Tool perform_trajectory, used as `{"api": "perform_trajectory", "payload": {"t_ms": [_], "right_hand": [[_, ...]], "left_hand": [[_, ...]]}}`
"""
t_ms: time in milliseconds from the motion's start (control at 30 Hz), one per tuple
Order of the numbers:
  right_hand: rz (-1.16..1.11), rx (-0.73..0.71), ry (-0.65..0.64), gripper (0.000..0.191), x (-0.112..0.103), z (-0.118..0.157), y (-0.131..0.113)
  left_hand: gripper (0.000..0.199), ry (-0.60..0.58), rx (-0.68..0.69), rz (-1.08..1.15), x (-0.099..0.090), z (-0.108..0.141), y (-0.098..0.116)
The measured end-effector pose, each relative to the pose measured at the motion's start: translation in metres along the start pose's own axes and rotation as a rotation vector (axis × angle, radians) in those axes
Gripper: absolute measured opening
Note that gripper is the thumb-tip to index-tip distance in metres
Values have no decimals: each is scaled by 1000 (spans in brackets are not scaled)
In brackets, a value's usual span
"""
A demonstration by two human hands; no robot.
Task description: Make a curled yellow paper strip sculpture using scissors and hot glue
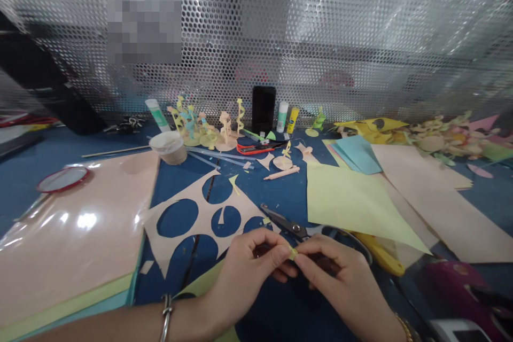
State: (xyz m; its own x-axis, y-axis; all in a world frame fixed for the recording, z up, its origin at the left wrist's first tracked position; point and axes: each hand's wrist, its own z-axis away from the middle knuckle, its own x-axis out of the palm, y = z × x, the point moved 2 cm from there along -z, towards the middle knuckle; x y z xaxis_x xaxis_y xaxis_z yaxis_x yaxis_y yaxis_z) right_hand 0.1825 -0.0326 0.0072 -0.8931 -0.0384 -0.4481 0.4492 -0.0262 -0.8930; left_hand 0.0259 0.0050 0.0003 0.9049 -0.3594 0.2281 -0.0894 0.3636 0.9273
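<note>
A small piece of yellow paper (294,253) is pinched between the fingertips of both hands, low in the view. My left hand (256,262) grips it from the left with thumb and forefinger. From the other side my right hand (336,267) holds it the same way; its exact shape is mostly covered by the fingers. Just beyond the hands lie scissors (295,228), their handles partly hidden behind my right hand. A pale pink sheet with round holes cut out (206,214) spreads to the upper left of my hands.
Curled paper figures (224,131), glue sticks (282,116), a phone (263,109) and a white tub (170,148) stand along the perforated metal wall. Yellow paper (352,197) lies at right, with a yellow-handled tool (379,254) near it. A plastic-covered paper stack (88,224) fills the left.
</note>
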Motion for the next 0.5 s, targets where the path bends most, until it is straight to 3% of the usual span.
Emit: {"api": "perform_trajectory", "payload": {"t_ms": [233,500], "right_hand": [[-20,-14,-33,20,1,0,-1],[24,-38,-24,20,1,0,0]], "left_hand": [[14,8,41,3,0,-1,0],[17,42,-2,57,-1,-1,-6]]}}
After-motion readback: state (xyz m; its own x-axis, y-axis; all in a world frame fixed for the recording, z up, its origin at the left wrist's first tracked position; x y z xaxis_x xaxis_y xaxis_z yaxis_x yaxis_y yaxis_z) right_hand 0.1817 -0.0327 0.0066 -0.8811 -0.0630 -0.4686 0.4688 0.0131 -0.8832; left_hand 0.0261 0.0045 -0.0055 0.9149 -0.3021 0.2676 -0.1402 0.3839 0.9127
